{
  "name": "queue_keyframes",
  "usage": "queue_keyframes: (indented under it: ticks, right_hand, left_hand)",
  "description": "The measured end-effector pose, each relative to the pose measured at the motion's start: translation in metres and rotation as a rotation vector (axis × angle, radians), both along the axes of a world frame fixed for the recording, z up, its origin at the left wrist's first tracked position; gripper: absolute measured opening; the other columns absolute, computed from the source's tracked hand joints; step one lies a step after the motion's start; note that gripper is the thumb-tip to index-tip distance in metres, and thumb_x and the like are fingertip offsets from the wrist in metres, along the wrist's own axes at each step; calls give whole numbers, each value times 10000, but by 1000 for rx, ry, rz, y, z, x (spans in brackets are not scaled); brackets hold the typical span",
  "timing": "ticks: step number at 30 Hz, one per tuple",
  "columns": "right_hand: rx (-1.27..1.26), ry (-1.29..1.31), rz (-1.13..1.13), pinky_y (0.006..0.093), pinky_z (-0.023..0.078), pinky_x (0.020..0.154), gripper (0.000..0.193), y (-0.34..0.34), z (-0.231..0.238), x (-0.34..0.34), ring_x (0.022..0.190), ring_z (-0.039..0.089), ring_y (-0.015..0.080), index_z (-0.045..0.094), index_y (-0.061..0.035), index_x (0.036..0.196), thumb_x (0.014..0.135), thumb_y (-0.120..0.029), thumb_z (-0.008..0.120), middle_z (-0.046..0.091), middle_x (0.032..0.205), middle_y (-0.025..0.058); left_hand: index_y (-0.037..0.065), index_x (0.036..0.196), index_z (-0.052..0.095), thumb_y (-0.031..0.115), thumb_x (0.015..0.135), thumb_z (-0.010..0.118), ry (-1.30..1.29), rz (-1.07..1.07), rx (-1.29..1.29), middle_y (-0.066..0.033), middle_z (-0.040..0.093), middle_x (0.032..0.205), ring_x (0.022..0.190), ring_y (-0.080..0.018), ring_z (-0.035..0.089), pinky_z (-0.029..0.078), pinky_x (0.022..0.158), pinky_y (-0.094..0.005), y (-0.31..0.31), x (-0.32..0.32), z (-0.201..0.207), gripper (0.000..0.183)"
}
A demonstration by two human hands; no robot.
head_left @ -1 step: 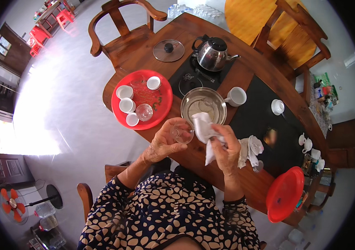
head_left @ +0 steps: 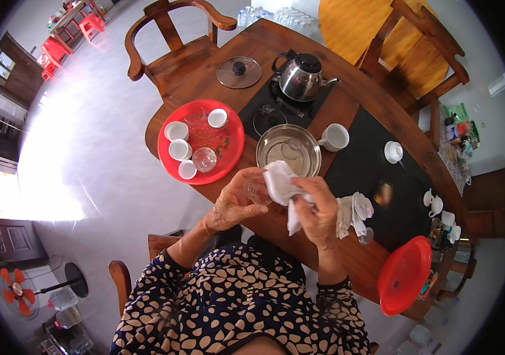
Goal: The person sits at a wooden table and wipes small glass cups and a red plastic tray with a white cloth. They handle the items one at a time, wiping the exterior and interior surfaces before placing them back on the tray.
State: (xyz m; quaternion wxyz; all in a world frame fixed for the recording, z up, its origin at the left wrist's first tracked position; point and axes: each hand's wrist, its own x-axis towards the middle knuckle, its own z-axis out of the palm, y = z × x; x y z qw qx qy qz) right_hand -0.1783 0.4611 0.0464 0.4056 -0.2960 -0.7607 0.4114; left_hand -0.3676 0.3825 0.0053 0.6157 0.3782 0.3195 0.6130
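My left hand (head_left: pixel 233 202) is closed around a small clear glass cup (head_left: pixel 254 190), held above the table's near edge. A white cloth (head_left: pixel 281 182) is pinched in my right hand (head_left: pixel 319 214) and overlaps the cup's right side, hiding part of its rim. Just beyond them stands a round steel bowl (head_left: pixel 262 155) with liquid and what looks like a clear glass inside. To the left, a red round tray (head_left: pixel 205 135) carries white cups (head_left: pixel 179 150) and clear glass ones (head_left: pixel 204 160).
A steel kettle (head_left: pixel 301 80) stands at the back, near a glass lid (head_left: pixel 230 74). Right of the bowl is a white mug (head_left: pixel 336 137). Folded cloths (head_left: pixel 347 218) and a tilted red basin (head_left: pixel 405 276) lie farther right. Wooden chairs (head_left: pixel 172 44) surround the table.
My right hand has shifted slightly left, bringing the white cloth over the right side of the glass cup. My left hand stays nearly in place.
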Motion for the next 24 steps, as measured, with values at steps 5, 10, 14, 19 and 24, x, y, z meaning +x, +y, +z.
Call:
queue_keyframes:
  ticks: [5, 10, 14, 19, 24]
  right_hand:
    - [212, -374, 23, 302, 501, 620, 293, -14, 15, -17, 741, 627, 224, 658, -71, 1048, 774, 30, 627, 590, 887, 104]
    - [-9, -246, 214, 347, 506, 624, 276, -19, 16, -7, 708, 612, 276, 666, -78, 1010, 741, -15, 668, 589, 908, 85]
    - [219, -262, 123, 338, 504, 625, 295, -23, 22, -21, 711, 602, 248, 681, -84, 977, 691, -33, 727, 574, 863, 70]
    - [358, -499, 85, 341, 506, 666, 308, -26, 26, -26, 738, 605, 258, 695, -108, 997, 693, -96, 747, 574, 846, 74]
    - [-139, -275, 528, 303, 491, 639, 230, -6, 17, -13, 720, 604, 224, 677, -52, 1022, 793, -47, 665, 597, 850, 89]
  left_hand:
    - [49, 1354, 338, 61, 801, 734, 299, 11, 92, -73, 509, 1233, 1105, -155, 522, 453, 945, -322, 6, -3, 12, 680]
    - [41, 1330, 358, 107, 794, 753, 174, 19, 81, -64, 515, 1206, 1097, -142, 516, 449, 942, -317, 2, -5, 8, 669]
    - [37, 1264, 394, 153, 793, 763, 201, -50, 10, -50, 518, 1157, 1050, -116, 507, 445, 907, -285, -7, -3, 15, 610]
    - [36, 1203, 426, 211, 783, 774, 394, -50, 33, -38, 524, 1114, 1005, -102, 501, 447, 860, -268, -8, -7, 17, 574]
    - [36, 1139, 470, 266, 724, 816, 333, -108, 63, -33, 558, 1029, 978, -103, 516, 448, 849, -271, -9, -9, 9, 587]
